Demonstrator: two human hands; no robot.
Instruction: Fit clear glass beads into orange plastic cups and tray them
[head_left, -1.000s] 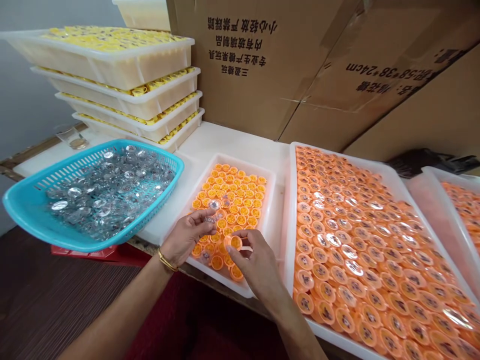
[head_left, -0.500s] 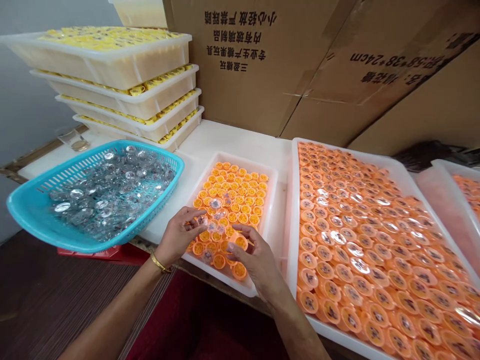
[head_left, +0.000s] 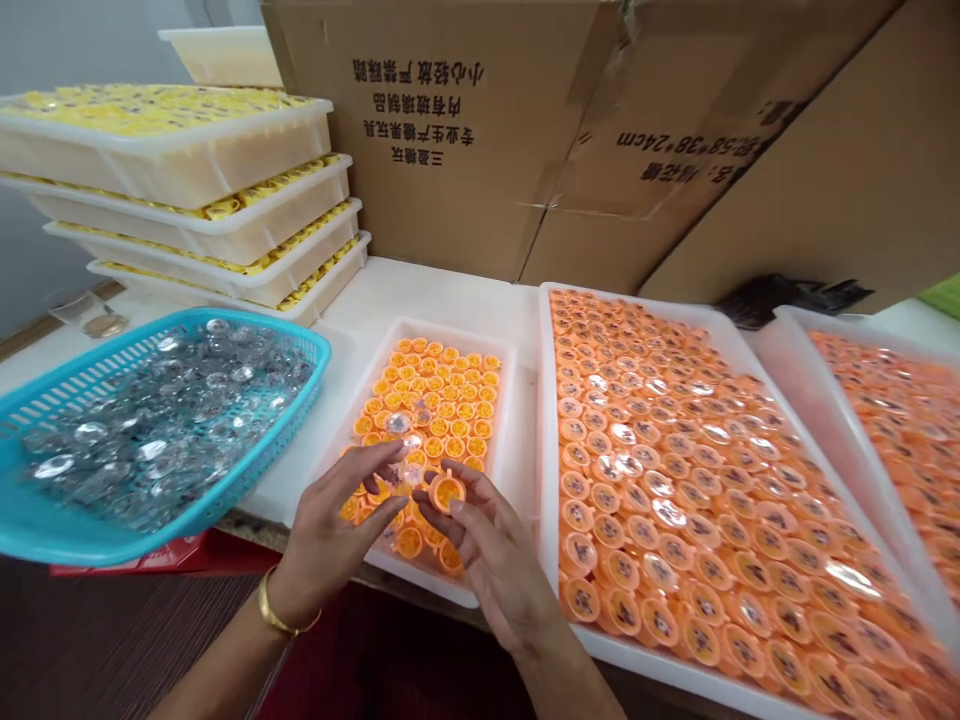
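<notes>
My right hand (head_left: 491,550) grips a small round orange cup (head_left: 448,493) between thumb and fingers, its open top facing up with yellow-orange contents. To its left, my left hand (head_left: 337,525) hovers with thumb and forefinger spread apart; its other fingers are partly hidden. Both hands are over the near part of a white tray (head_left: 506,400) filled with rows of similar orange cups (head_left: 446,410). Several clear round lids (head_left: 397,422) with dark prints lie loose on those cups, some close to my left fingertips.
On the left sits a blue basket (head_left: 319,385) of clear lids (head_left: 217,380). Behind it rise stacked white trays (head_left: 240,160) with yellow pieces. A large white tray (head_left: 550,400) of lidded orange cups (head_left: 675,480) fills the right, another tray (head_left: 810,390) beyond. Cardboard boxes (head_left: 450,220) stand behind.
The view has shifted, so the scene sits further left and lower. My right hand has lifted an orange cup and brought it closer to my left hand, whose thumb and forefinger have spread.
</notes>
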